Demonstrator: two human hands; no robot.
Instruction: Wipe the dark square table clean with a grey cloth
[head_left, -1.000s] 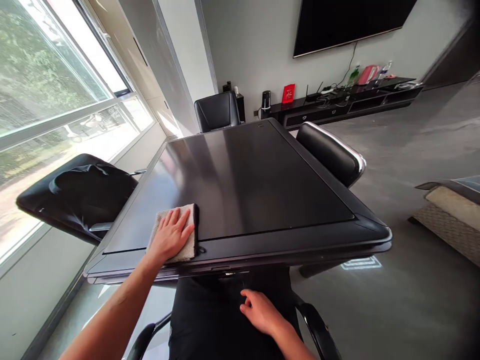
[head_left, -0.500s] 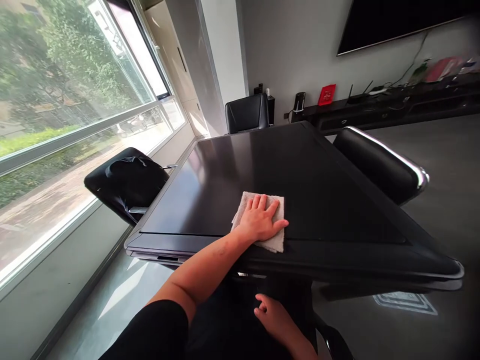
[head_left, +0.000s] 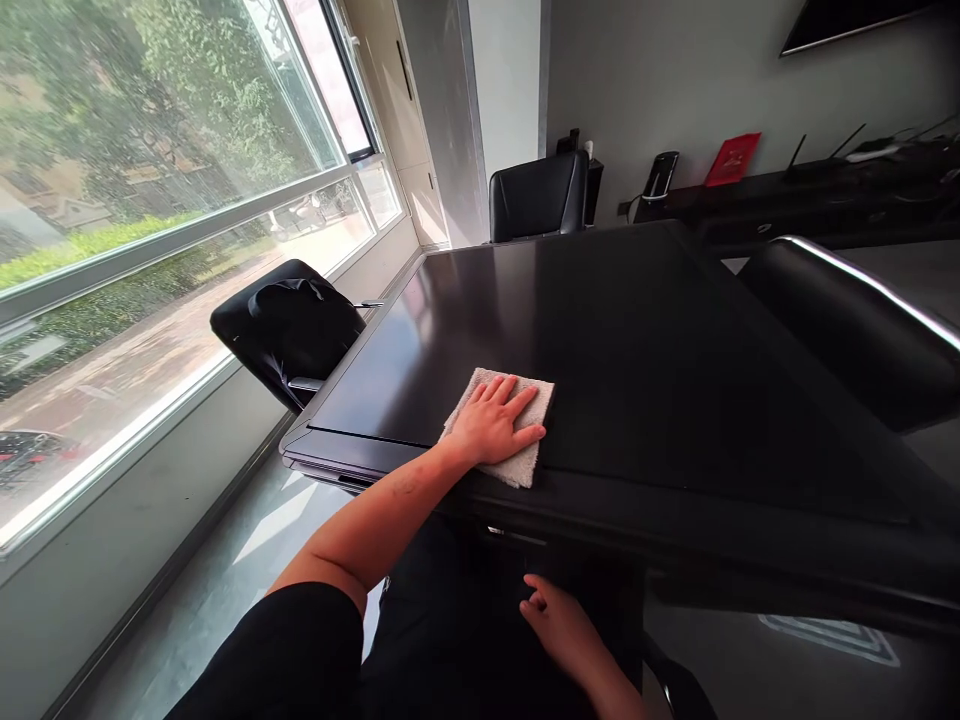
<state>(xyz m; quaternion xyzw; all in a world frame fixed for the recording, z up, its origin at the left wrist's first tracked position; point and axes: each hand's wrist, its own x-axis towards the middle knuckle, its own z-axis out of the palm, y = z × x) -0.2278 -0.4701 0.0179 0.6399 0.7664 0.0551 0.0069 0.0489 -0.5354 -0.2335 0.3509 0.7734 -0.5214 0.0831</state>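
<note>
My left hand (head_left: 491, 425) lies flat, fingers spread, on a beige folded cloth (head_left: 525, 466). Under the cloth is the near part of a large dark table top (head_left: 615, 350), close to the table's front edge. Part of the cloth is hidden beneath the palm and wrist. Below that edge, in front of my dark clothing, my right hand (head_left: 562, 630) hangs with loosely bent fingers. Thumb and forefinger are a little apart, and nothing shows between them. It is apart from the cloth and the table top.
Black chairs stand at the left (head_left: 289, 325), at the far end (head_left: 538, 198) and at the right (head_left: 855, 330). A window (head_left: 187, 120) runs along the left. Against the back wall, a low dark cabinet (head_left: 810, 215) carries a red item (head_left: 733, 160) and a dark kettle-like object (head_left: 661, 177).
My left hand and the cloth have slid left along the table top. The view has turned left. My right hand stays low with much the same bend.
</note>
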